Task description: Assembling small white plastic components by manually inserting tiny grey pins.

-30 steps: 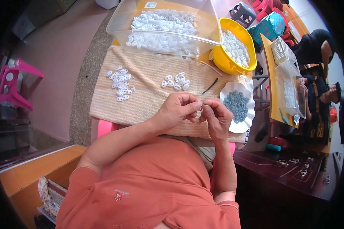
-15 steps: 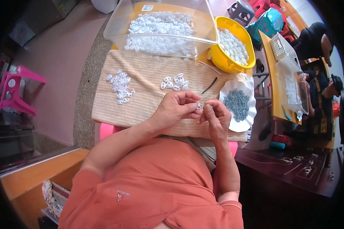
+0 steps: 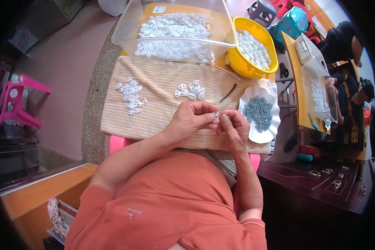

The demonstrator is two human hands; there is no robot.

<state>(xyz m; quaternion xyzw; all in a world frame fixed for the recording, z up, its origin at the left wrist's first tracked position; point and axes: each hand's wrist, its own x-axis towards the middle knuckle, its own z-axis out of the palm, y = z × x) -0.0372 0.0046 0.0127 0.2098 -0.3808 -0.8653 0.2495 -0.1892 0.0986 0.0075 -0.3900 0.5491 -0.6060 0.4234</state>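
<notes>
Over the near part of the towel, my left hand (image 3: 193,118) pinches a small white plastic piece (image 3: 217,116) between thumb and fingertips. My right hand (image 3: 236,130) meets it from the right, thumb and fingers pressed together; whatever they hold is too small to make out. On the towel (image 3: 158,118) lie a larger pile of white oval two-hole pieces (image 3: 131,93) at left and a smaller pile of them (image 3: 192,90) in the middle. Right of my hands, a white wavy-rimmed plate (image 3: 266,137) bears a heap of small grey, spring-like parts (image 3: 258,112).
Behind the towel stand a clear plastic bin (image 3: 125,31) and a yellow basin (image 3: 242,62), both holding many white pieces. A dark thin strip (image 3: 228,92) lies near the plate. Two people (image 3: 341,46) are at another table (image 3: 293,62) at right. A pink stool (image 3: 18,100) stands left.
My right fingertips have moved slightly left, closer against the white piece in my left hand. The piles and the plate are unchanged.
</notes>
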